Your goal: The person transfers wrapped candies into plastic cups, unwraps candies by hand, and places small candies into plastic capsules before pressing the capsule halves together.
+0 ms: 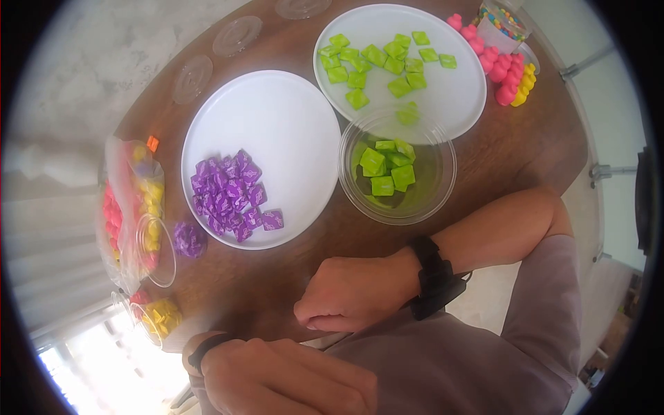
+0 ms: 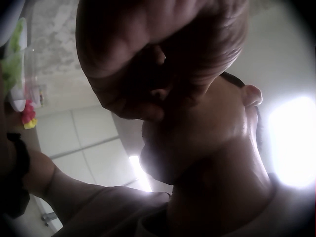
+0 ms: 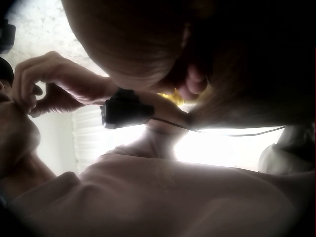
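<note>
My left hand (image 1: 290,377) is raised to the lower face of the person wearing the cameras. In the right wrist view that left hand (image 3: 59,84) has its fingers bent, fingertips at the face, and nothing shows in its grasp. My right hand (image 1: 356,294) hovers near the table's front edge with loosely curled fingers and no object visible in it. Closest beyond it stands a round clear tub (image 1: 448,187) holding several green wrapped squares (image 1: 382,185). A white plate (image 1: 290,117) carries a heap of purple wrapped squares (image 1: 232,194). Green squares (image 1: 374,55) lie scattered on another white plate (image 1: 456,111).
Clear lids (image 1: 237,36) line the table's far left edge. At left are a plastic bag (image 1: 124,214) of pink and yellow pieces, a purple bundle (image 1: 189,239) and a tub of yellow pieces (image 1: 162,317). Pink pieces (image 1: 501,66) and a tub of colourful beads (image 1: 503,24) stand far right.
</note>
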`<action>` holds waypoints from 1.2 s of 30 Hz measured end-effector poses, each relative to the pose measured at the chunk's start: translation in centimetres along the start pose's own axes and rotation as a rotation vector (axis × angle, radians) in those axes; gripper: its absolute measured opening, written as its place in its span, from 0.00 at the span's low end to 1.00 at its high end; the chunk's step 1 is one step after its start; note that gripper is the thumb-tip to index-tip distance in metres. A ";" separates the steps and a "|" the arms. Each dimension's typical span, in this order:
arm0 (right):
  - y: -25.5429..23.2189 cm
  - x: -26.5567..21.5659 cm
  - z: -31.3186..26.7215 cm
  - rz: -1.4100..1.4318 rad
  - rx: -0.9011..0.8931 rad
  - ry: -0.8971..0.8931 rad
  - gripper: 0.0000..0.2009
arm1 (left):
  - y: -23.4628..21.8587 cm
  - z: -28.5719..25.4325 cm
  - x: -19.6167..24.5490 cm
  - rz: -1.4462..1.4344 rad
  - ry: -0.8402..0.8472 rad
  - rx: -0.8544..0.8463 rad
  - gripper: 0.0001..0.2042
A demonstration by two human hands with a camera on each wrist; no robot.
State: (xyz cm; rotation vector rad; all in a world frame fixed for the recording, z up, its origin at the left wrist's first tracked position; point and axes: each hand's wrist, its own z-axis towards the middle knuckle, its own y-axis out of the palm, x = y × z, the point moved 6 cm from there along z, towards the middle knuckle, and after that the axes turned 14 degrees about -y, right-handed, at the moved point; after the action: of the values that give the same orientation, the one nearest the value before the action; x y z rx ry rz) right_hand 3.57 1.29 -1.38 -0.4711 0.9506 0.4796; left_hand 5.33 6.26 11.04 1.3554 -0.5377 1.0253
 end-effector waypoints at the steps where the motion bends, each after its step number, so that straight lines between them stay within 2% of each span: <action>1: 0.0 0.0 0.0 0.001 -0.001 -0.002 0.05 | -0.1 -0.5 -0.1 0.030 0.038 0.078 0.15; 4: 0.1 0.1 -0.1 -0.013 0.001 -0.012 0.05 | -0.4 0.1 -0.5 -0.033 0.128 0.004 0.15; 8: 0.1 0.1 0.0 -0.013 0.009 -0.030 0.05 | -1.8 0.1 -0.4 -0.022 0.116 -0.001 0.16; 10: 0.0 0.0 0.0 -0.018 0.010 -0.033 0.05 | -1.2 1.5 0.7 0.020 -0.062 -0.104 0.18; 13: 0.2 0.1 -0.1 -0.005 -0.003 -0.008 0.05 | -1.1 1.5 1.1 0.030 -0.056 -0.151 0.19; 14: 0.2 0.1 -0.1 -0.007 0.010 -0.019 0.05 | -0.7 1.1 0.6 0.034 -0.055 -0.146 0.19; 16: 0.2 0.1 -0.1 -0.001 0.023 -0.035 0.05 | -0.5 0.0 -0.1 -0.112 0.083 -0.033 0.19; 20: 0.2 0.1 -0.1 -0.001 0.002 -0.014 0.06 | -0.1 0.1 0.0 -0.107 0.047 -0.005 0.20; 22: 0.2 0.2 -0.1 -0.002 -0.002 -0.010 0.06 | -0.1 0.0 0.0 -0.040 0.172 0.054 0.21; 23: 0.2 0.2 -0.1 -0.012 -0.011 -0.011 0.06 | -0.4 -0.1 0.3 -0.041 0.172 0.056 0.21; 25: 0.1 0.2 -0.2 -0.019 -0.026 -0.017 0.06 | -0.7 0.0 0.3 0.102 0.026 -0.027 0.12; 26: -0.2 0.0 -0.2 0.068 0.001 -0.021 0.06 | -1.1 0.2 0.3 0.108 0.030 -0.020 0.12; 28: -0.1 -0.1 -0.3 0.157 0.011 -0.038 0.06 | -3.6 1.1 -0.1 0.034 -0.054 0.147 0.12; 30: 0.0 -0.1 -0.3 -0.078 0.059 -0.118 0.06 | -6.3 1.7 -0.2 -0.034 -0.128 0.318 0.12; 31: -0.1 -0.3 -0.1 -0.078 0.045 -0.135 0.06 | -7.1 2.0 0.3 -0.017 -0.117 0.328 0.12; 33: -0.1 -0.2 -0.1 -0.016 -0.050 -0.029 0.06 | -10.5 1.4 -0.3 -0.270 -0.259 0.725 0.11; 34: -0.2 -0.4 -0.1 -0.020 -0.068 -0.038 0.06 | -11.4 1.4 -0.2 -0.264 -0.241 0.730 0.11; 36: -0.3 -0.2 -0.1 -0.024 -0.142 0.015 0.06 | -13.1 1.3 -1.4 -0.444 -0.274 0.717 0.11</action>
State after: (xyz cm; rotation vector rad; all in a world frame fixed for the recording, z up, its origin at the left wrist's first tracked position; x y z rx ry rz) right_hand 3.52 0.99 -1.19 -0.6140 0.9279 0.5248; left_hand 15.94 5.94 3.20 2.1534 -0.0322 0.6802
